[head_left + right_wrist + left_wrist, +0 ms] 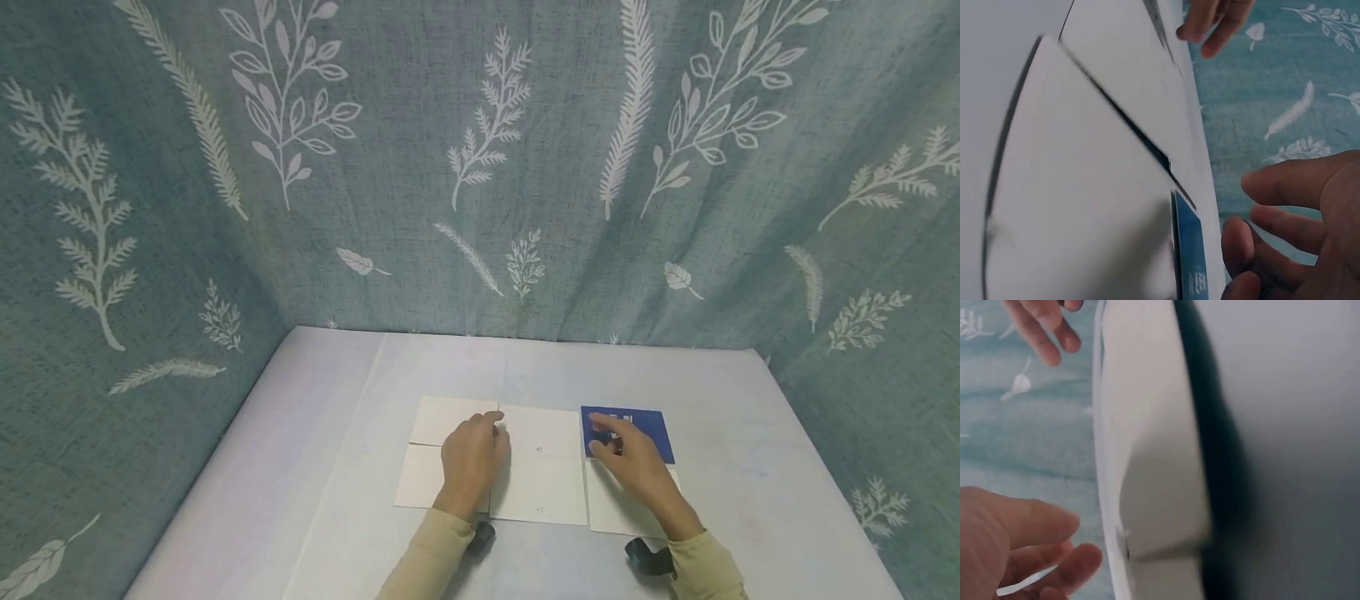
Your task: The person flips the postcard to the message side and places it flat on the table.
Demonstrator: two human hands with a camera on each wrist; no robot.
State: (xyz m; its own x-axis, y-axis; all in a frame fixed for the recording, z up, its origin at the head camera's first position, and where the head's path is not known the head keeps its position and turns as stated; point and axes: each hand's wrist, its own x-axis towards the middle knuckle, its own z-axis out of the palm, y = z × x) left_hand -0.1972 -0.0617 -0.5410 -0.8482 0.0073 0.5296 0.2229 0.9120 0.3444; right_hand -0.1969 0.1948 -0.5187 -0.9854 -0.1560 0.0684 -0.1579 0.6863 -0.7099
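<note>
On the white table lie several flat white paper pieces, perhaps booklets or cards, set edge to edge. The left ones [437,419] form two stacked rectangles; the middle one [536,483] carries small print. At the right, a dark blue booklet or card [651,427] with white lettering sits above a white piece [611,504]. My left hand [474,458] hovers near the seam between left and middle pieces, its fingers loosely bent and holding nothing. Over the blue piece is my right hand [637,462], fingers loosely curved with a gap to the thumb, visibly empty in the right wrist view.
The white tabletop [330,433] extends around the papers on all sides. A green curtain [405,167] with white leaf patterns hangs behind it and along both sides. Dark wrist-worn devices [648,557] show below the wrists.
</note>
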